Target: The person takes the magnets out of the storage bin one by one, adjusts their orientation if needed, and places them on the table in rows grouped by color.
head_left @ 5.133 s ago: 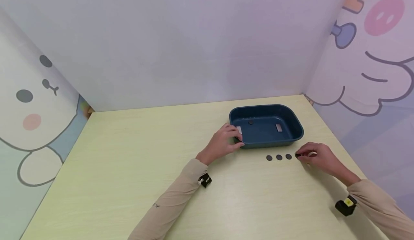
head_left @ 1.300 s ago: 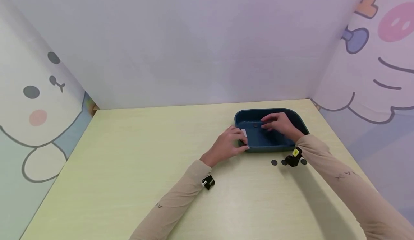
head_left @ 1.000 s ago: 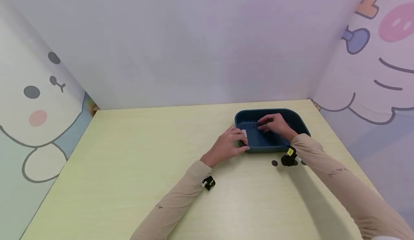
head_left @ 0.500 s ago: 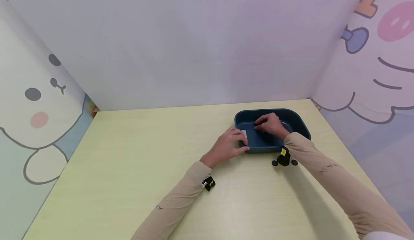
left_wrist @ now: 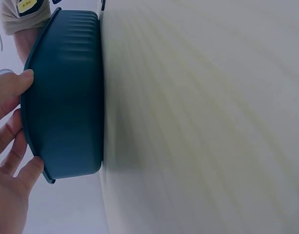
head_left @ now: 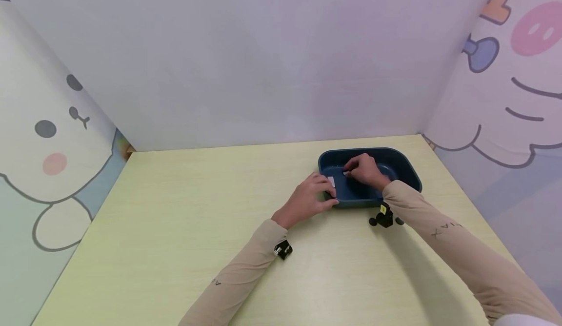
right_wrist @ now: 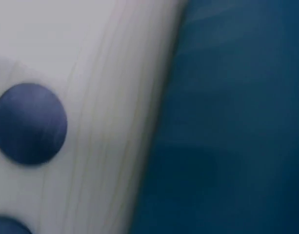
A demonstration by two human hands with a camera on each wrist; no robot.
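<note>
A dark blue rectangular basin point(head_left: 373, 202) stands at the back right of the table. My left hand point(head_left: 305, 199) holds its front left corner, fingers over the rim and thumb outside; the left wrist view shows the fingertips on the rim of the basin point(left_wrist: 66, 97). My right hand point(head_left: 365, 171) reaches inside, pinching a small disc point(head_left: 345, 173) near the basin floor; the fingers largely cover it. A pale rectangular piece point(head_left: 331, 181) lies beside the left fingers. On the table in front are dark round discs point(head_left: 372, 221), one large in the right wrist view, a disc point(right_wrist: 29, 124).
The right wrist camera point(head_left: 384, 216) and sleeve point(head_left: 432, 218) hang over the row of discs and hide part of it. The pale table point(head_left: 197, 209) extends left and forward. A plain wall point(head_left: 263, 72) rises behind, with cartoon-printed panels point(head_left: 533, 116) at both sides.
My right hand has gone from the row of discs on the table into the basin, then slid left to the disc there and pinched it. My left hand has kept its hold on the rim.
</note>
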